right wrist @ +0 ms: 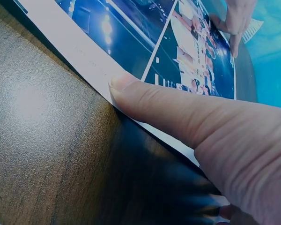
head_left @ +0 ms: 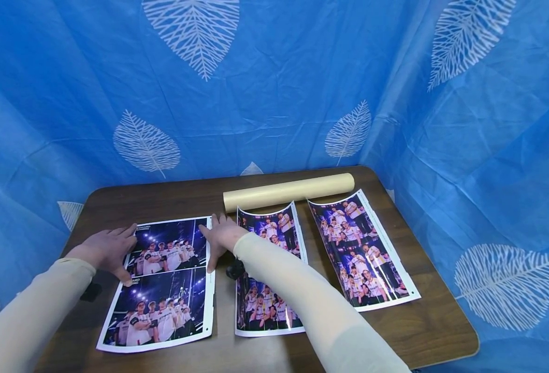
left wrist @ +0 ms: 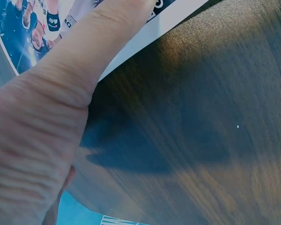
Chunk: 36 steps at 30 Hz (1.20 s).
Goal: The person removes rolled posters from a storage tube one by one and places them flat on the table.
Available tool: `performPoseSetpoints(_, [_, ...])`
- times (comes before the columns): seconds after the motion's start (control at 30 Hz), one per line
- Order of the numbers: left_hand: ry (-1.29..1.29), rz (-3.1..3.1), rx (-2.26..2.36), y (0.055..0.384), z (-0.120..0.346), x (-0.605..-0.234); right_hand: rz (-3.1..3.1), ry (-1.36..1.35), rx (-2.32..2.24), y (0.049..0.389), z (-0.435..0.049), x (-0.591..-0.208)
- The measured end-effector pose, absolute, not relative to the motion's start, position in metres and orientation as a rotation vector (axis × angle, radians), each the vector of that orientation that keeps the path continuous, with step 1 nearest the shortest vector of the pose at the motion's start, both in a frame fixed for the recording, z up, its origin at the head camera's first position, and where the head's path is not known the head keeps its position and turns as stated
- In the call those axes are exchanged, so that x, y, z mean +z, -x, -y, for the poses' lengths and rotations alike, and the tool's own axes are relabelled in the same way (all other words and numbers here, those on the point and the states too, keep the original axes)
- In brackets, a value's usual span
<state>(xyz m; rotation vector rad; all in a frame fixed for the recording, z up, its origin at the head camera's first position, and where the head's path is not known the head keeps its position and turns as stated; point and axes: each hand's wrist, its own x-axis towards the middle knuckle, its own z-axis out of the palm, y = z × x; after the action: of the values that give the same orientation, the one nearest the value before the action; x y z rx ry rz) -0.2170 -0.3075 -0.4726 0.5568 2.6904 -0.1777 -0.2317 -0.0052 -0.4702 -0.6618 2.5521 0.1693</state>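
A glossy photo sheet [head_left: 162, 305], printed with two stacked group pictures and a white border, lies at the left of the table. My left hand [head_left: 108, 250] rests on its left edge with the fingers extended. On the opposite edge, my right hand [head_left: 222, 237] presses down with its fingers spread. In the right wrist view, the straight right thumb [right wrist: 154, 101] lies on the white margin of the sheet. The left thumb [left wrist: 107, 33] also touches the sheet in the left wrist view, its tip cut off by the frame.
Two more glossy photo sheets lie to the right: a middle one [head_left: 267, 313], partly behind my right forearm, and a far one [head_left: 363, 254]; both have curled top edges. Behind them lies a cream-coloured roll [head_left: 288, 192]. A blue leaf-patterned curtain [head_left: 274, 93] surrounds the wooden table [head_left: 437, 331].
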Motion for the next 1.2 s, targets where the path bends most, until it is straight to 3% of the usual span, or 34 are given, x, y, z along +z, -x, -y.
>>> performPoseSetpoints(0.53, [-0.470,-2.698,0.097,0.199,0.314,-0.474,-2.590,0.946,0.438,0.225,0.007,-0.469])
performPoseSetpoints(1.2, [-0.436,-2.824,0.392,0.183,0.312,-0.450,-2.629,1.266,0.182,0.217,-0.011,-0.450])
